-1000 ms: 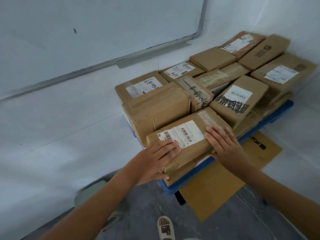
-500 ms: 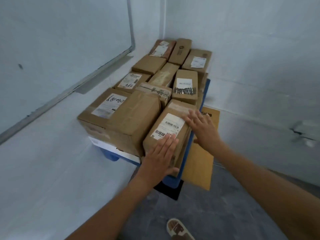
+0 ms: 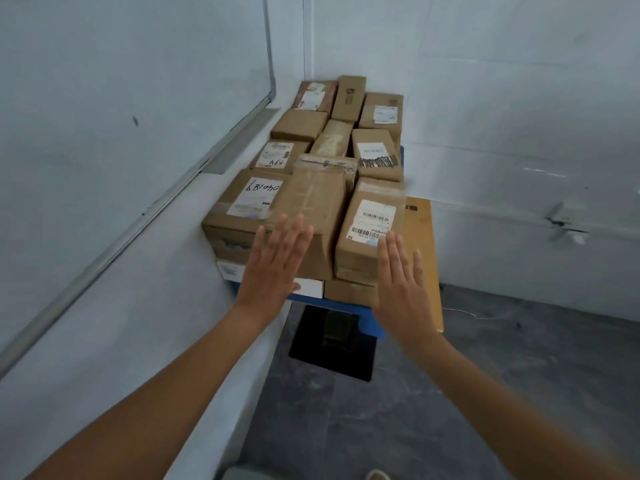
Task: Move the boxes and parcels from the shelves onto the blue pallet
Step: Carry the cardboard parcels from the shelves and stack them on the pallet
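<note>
Several brown cardboard boxes and parcels are stacked on the blue pallet [image 3: 375,327] in the room's corner. Nearest me on the right lies a parcel with a white barcode label [image 3: 372,223]. Left of it sits a large taped box [image 3: 304,216], beside a box with a handwritten label [image 3: 242,209]. My left hand [image 3: 277,265] is held flat with straight fingers in front of the large box, holding nothing. My right hand [image 3: 400,282] is also flat and empty, just in front of the barcode parcel's near end. Whether either hand touches a box cannot be told.
A whiteboard [image 3: 121,98] covers the left wall, and a white wall closes the right side. A flat brown cardboard sheet [image 3: 424,258] leans at the pallet's right. A black mat [image 3: 332,348] lies on the grey floor before the pallet. My shoe [image 3: 377,474] shows at the bottom edge.
Both hands have come off the barcode parcel and drawn back toward me, fingers straight. The view has swung so the pallet now runs away from me.
</note>
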